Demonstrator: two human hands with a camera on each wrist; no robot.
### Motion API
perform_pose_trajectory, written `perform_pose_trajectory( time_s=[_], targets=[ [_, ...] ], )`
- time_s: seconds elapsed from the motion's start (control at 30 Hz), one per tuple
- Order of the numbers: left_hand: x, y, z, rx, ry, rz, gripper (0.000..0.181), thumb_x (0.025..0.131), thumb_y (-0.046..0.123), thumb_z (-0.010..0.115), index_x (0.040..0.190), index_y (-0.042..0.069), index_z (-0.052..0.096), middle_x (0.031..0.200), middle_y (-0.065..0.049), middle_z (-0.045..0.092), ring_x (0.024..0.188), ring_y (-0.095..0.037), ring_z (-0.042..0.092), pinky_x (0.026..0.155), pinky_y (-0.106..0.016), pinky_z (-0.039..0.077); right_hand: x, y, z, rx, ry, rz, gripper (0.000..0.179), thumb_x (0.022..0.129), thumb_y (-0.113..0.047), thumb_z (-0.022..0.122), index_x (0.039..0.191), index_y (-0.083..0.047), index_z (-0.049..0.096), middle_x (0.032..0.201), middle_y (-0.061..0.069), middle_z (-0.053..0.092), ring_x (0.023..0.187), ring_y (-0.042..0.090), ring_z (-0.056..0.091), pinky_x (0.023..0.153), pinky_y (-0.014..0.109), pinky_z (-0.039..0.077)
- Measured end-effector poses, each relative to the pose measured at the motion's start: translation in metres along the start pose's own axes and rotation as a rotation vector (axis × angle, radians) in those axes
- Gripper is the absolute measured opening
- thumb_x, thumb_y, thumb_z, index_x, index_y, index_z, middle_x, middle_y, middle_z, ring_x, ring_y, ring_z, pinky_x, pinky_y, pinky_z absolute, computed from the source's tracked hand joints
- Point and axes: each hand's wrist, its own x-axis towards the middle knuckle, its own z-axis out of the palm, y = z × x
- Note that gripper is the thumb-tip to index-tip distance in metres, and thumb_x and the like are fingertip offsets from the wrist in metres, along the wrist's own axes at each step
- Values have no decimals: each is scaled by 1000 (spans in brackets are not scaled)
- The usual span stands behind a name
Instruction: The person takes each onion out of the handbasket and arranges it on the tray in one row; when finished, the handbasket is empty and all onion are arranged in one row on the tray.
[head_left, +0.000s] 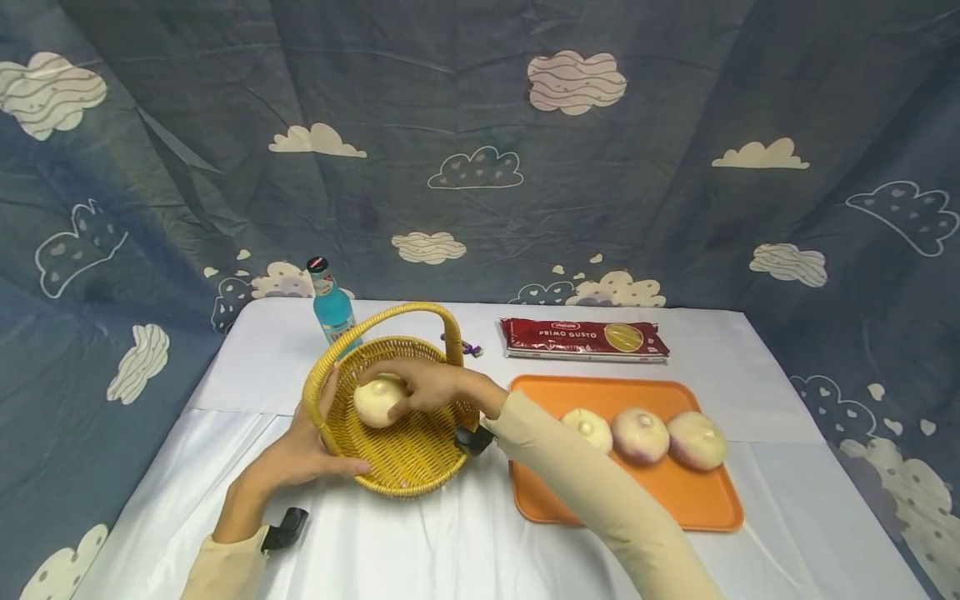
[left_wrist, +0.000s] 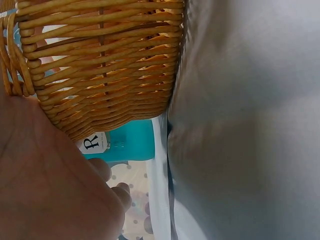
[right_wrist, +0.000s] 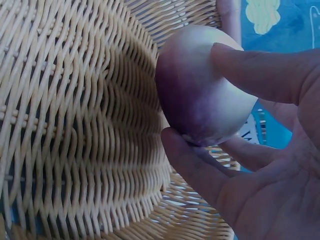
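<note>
My right hand (head_left: 427,385) reaches inside a yellow wicker basket (head_left: 401,487) and holds a white-and-purple turnip (right_wrist: 200,90) between thumb and fingers. In the right wrist view, the turnip is close to the woven inside of the basket, its purple side facing the weave. My left hand (head_left: 300,446) grips the basket's left side near the foot of the arched handle (head_left: 412,308), the thumb lying along the front rim. The left wrist view shows that palm (left_wrist: 55,185) against the outer wicker (left_wrist: 110,75), with part of the hand hidden.
An orange tray (head_left: 547,500) with more turnips (head_left: 641,436) is on the right, partly under my right sleeve. Behind it is a red spaghetti packet (head_left: 585,337). A blue bottle (head_left: 332,307) stands behind the basket's left side. Small purple-wrapped sweets (head_left: 471,348) are near the handle.
</note>
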Motion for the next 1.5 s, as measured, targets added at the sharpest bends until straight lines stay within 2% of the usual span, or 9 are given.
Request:
perform_pose_trajectory(
  time_s=[0.2, 0.5, 0.73, 0.93, 1.17, 1.5],
  targets=[
    [0, -1, 0, -10, 1, 2, 148, 64, 38, 95, 160, 22, -16, 163, -27, -15, 147, -55, -8, 109, -80, 5, -9, -6, -2, -6, 19, -4, 60, 90, -11, 74, 144, -20, 50, 152, 4, 47, 138, 20, 44, 113, 31, 38],
    [1, -2, 1, -13, 8, 7, 148, 63, 38, 95, 160, 27, -17, 164, -26, -16, 147, -56, -8, 108, -81, 3, -19, -12, -10, -37, 51, -84, 61, 87, -10, 77, 143, -17, 53, 149, 3, 49, 137, 19, 44, 114, 31, 37],
    [0, -1, -1, 6, 1, -16, 149, 62, 40, 95, 160, 19, -15, 164, -28, -14, 146, -57, -8, 108, -81, 3, -32, -13, -12, -31, 60, -74, 60, 87, -16, 78, 142, -18, 53, 147, 1, 49, 134, 16, 44, 110, 31, 39],
    [0, -2, -1, 1, 5, -23, 149, 62, 39, 95, 161, 17, -14, 163, -28, -14, 146, -58, -8, 108, -81, 2, -44, -11, -14, -16, 64, -110, 62, 86, -20, 80, 141, -18, 54, 146, 1, 51, 134, 17, 43, 108, 32, 41],
    [0, -2, 0, -17, 9, 11, 148, 62, 36, 96, 161, 15, -12, 164, -24, -16, 147, -55, -10, 109, -80, 1, -58, -7, -12, -1, 70, -143, 64, 86, -27, 81, 144, -25, 54, 142, -1, 49, 125, 13, 44, 98, 32, 50],
    [1, 0, 0, 2, 9, -8, 149, 60, 37, 96, 161, 14, -11, 165, -24, -15, 147, -56, -11, 109, -80, 1, -84, 1, -17, 14, 137, -146, 64, 85, -34, 81, 143, -33, 54, 144, -6, 47, 123, 11, 45, 94, 31, 50]
  ],
)
